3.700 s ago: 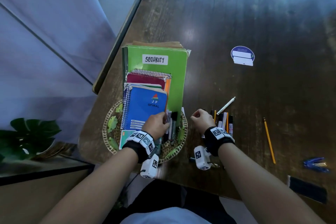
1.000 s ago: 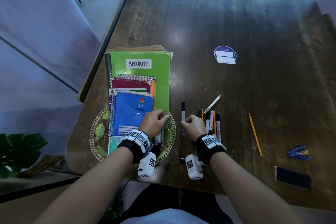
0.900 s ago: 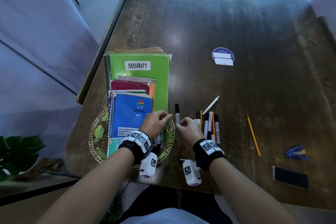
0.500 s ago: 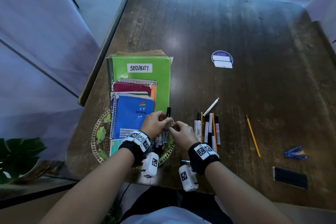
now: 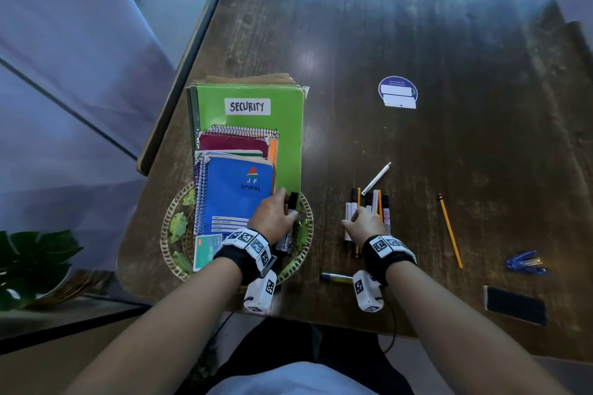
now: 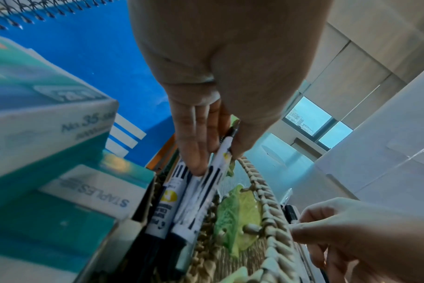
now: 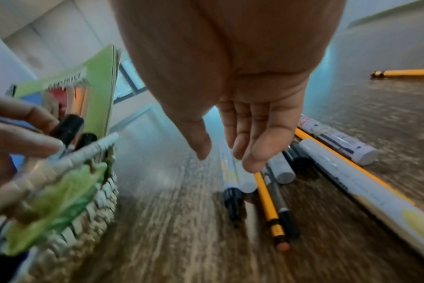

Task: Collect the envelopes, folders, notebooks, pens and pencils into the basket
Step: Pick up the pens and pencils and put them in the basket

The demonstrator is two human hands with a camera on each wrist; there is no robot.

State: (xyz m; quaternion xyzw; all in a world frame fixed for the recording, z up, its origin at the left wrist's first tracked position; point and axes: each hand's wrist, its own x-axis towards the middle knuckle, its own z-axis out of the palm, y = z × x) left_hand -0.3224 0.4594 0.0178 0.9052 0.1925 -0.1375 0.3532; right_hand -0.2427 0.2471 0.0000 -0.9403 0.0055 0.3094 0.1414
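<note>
A round woven basket [image 5: 167, 234] at the table's near left holds a green SECURITY folder [image 5: 253, 112], a maroon notebook [image 5: 232, 145] and a blue spiral notebook [image 5: 236, 199]. Several markers [image 6: 170, 201] lie along its right side. My left hand [image 5: 288, 206] is over that side and pinches a black-capped marker [image 6: 222, 151] between thumb and fingers. My right hand [image 7: 220, 155] hovers with relaxed fingers over a row of markers and pencils [image 5: 369, 202] on the table and holds nothing. A white pen [image 5: 376, 174] and a yellow pencil [image 5: 450, 229] lie farther right.
A teal staples box [image 5: 205, 250] sits in the basket under the notebooks. One pen [image 5: 335, 277] lies by the near table edge. A blue stapler [image 5: 526, 263], a black flat object [image 5: 515, 305] and a round sticker [image 5: 398, 91] are on the right half.
My right hand carried a black marker left and gave it to my left hand at the basket. It has now moved back right over the row of pens; my left hand keeps the marker.
</note>
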